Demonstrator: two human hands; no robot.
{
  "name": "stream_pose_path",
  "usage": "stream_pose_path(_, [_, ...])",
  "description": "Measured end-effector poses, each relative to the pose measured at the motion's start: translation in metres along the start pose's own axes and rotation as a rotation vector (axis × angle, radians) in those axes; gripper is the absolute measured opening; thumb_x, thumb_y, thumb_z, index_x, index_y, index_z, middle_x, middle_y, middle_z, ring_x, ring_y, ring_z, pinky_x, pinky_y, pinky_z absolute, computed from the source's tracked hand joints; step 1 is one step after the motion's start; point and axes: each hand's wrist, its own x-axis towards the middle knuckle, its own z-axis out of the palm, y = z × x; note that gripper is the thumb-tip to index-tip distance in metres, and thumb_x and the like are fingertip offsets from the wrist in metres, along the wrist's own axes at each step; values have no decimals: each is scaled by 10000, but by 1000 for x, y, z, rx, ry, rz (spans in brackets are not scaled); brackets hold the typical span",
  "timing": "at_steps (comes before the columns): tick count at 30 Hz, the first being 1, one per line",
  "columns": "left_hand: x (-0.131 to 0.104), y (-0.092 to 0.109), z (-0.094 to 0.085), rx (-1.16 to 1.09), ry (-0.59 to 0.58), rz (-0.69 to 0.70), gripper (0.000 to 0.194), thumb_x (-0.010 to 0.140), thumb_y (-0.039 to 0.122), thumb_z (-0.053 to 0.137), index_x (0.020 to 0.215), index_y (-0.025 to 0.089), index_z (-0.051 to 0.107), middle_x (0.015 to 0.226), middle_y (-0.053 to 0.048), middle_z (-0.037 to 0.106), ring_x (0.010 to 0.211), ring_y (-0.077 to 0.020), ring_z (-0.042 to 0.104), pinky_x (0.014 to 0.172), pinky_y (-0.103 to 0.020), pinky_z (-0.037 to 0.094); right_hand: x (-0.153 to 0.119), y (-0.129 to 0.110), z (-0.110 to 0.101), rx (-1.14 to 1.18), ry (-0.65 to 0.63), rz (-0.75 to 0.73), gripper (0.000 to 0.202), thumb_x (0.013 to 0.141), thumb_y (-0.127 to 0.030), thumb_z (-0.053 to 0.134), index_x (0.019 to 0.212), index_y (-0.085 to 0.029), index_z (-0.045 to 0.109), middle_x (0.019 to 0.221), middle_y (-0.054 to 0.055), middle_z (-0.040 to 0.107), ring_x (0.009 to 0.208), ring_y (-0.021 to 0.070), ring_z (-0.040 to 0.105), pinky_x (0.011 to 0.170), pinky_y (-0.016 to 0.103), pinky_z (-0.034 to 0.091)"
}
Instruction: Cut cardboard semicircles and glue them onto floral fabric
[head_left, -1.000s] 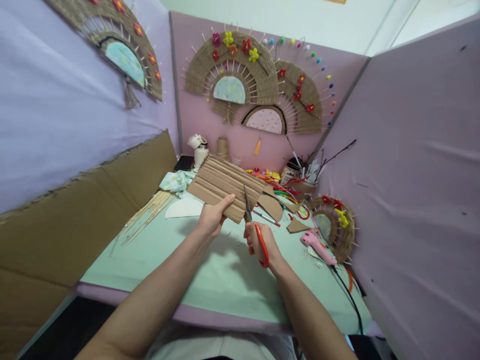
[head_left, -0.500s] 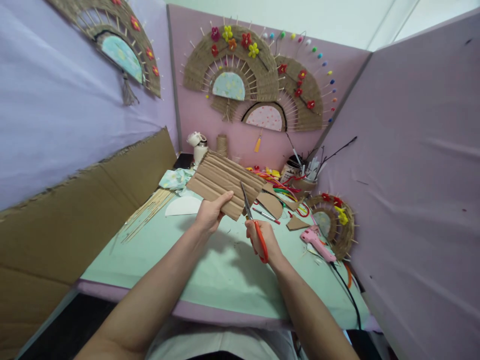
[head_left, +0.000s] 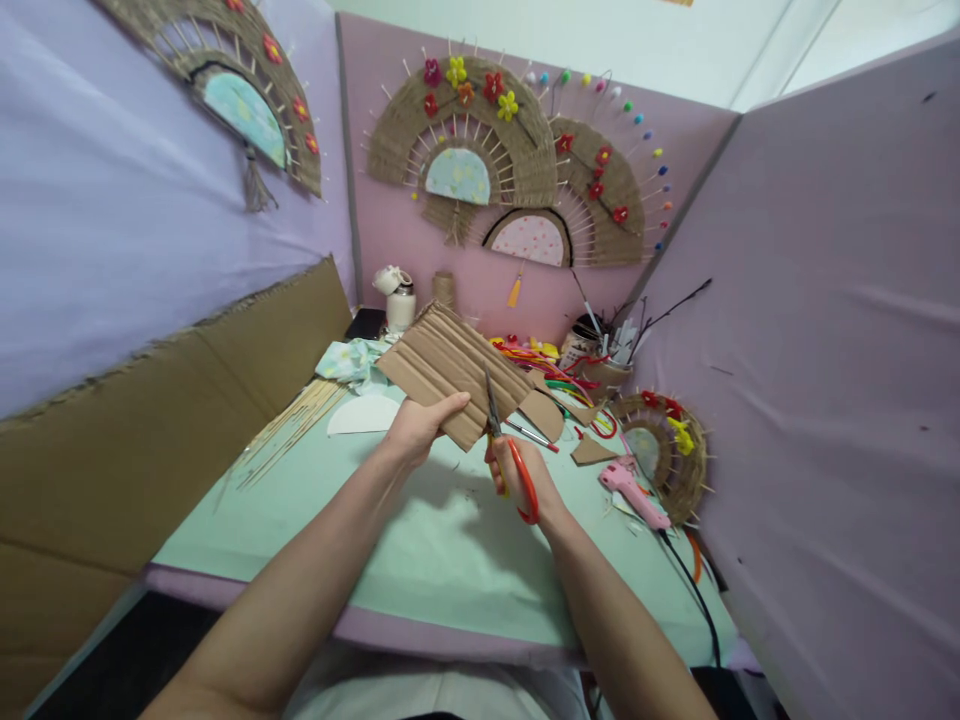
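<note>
My left hand [head_left: 422,428] grips a piece of corrugated cardboard [head_left: 442,362] by its near edge, thumb on top, and holds it tilted above the table. In my right hand [head_left: 525,470] are red-handled scissors [head_left: 529,488], fingers closed round the handles. Their blades point away from me and lie at the cardboard's near right edge, one blade over its top face. The other blade is mostly hidden by the sheet. Behind the left hand lies a white half-circle [head_left: 365,414]. Right of the scissors are a pen [head_left: 534,436] and a rounded cardboard piece [head_left: 541,414].
Thin wooden sticks [head_left: 294,425] and patterned cloth [head_left: 351,360] lie at left. A pink glue gun [head_left: 634,494] with a black cord rests at right, near a small woven fan [head_left: 686,470]. Cardboard scraps [head_left: 592,452], pipe cleaners and a pot of brushes stand behind. A cardboard panel [head_left: 187,400] borders the left.
The cardboard has turned slightly clockwise, its near corner shifting left and toward me. The scissors remain at its edge, with the blades looking closer together.
</note>
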Motion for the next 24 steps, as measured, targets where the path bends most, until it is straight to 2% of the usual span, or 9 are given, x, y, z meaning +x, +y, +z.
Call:
stream_pose_path(5, [-2, 1, 0, -10, -1, -36, 554, 541, 284, 867, 1038, 166, 653, 1029, -91, 723, 916, -238, 685, 774, -363, 580, -3, -1, 0, -70, 83, 11, 509, 815, -658, 450, 649, -182, 516, 512, -16, 476, 414, 106, 454, 430, 237, 366])
stream_pose_path(12, [0, 0, -3, -10, -16, -58, 560, 527, 275, 874, 1035, 175, 661, 1000, -83, 732, 902, -233, 691, 794, -360, 573, -8, -9, -2, -96, 69, 66, 512, 810, -657, 444, 590, -196, 481, 461, -25, 447, 346, 108, 432, 369, 238, 321])
stream_pose_path(19, [3, 1, -8, 11, -39, -76, 522, 533, 278, 872, 1006, 177, 675, 1000, -78, 734, 893, -226, 695, 792, -346, 571, -5, -11, -5, -158, 105, 23, 488, 798, -593, 491, 512, -202, 434, 408, -31, 400, 384, 99, 395, 386, 230, 274])
stream_pose_path(24, [6, 2, -11, 26, -22, -83, 501, 524, 278, 874, 972, 165, 678, 1045, -92, 725, 923, -227, 687, 787, -334, 569, -3, -10, -3, -88, 62, 89, 430, 801, -557, 498, 559, -203, 461, 398, -54, 391, 319, 92, 376, 342, 223, 280])
